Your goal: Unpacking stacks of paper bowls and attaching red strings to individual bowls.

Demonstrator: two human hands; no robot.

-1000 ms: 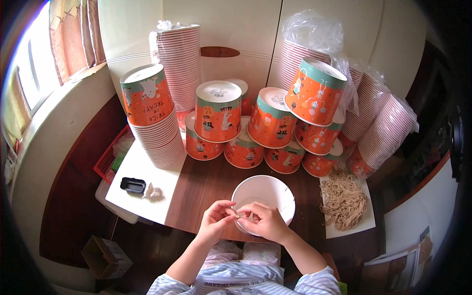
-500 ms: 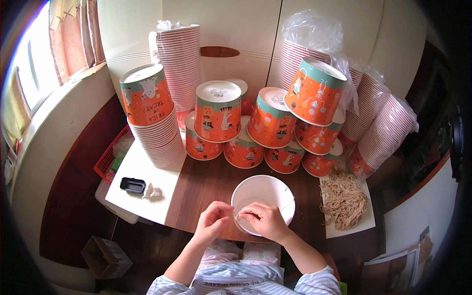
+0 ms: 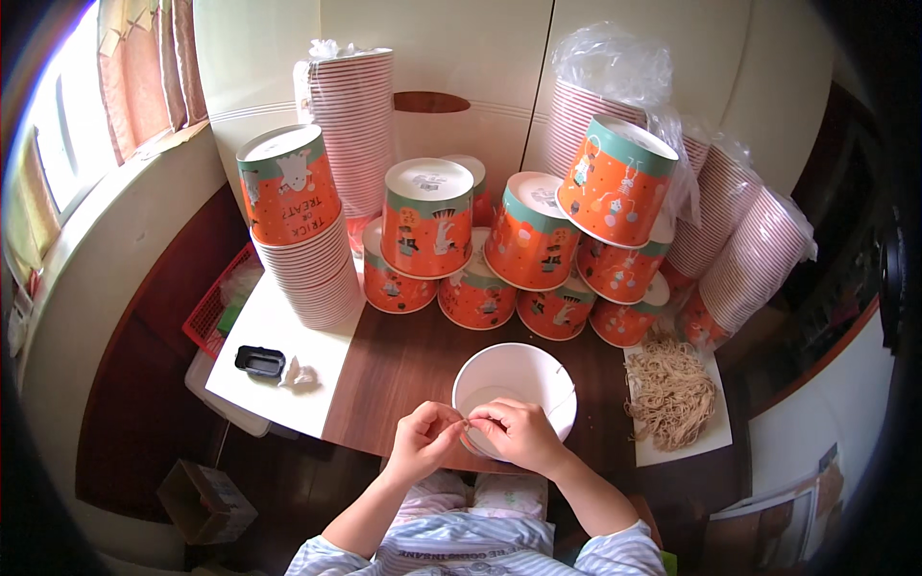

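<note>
Left hand (image 3: 423, 440) and right hand (image 3: 517, 432) pinch tiny item (image 3: 467, 423), kind unclear, at white tub (image 3: 526, 372). Apparently fingertip work; next needs steadiness.

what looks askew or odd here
Nothing looks clearly spilled or damaged. On the right, the cord lies in a tangled heap; on the left, a crumpled white scrap sits beside the black tray. The wrapped stack at far right seems to lean, though the wide lens may exaggerate that.
</note>
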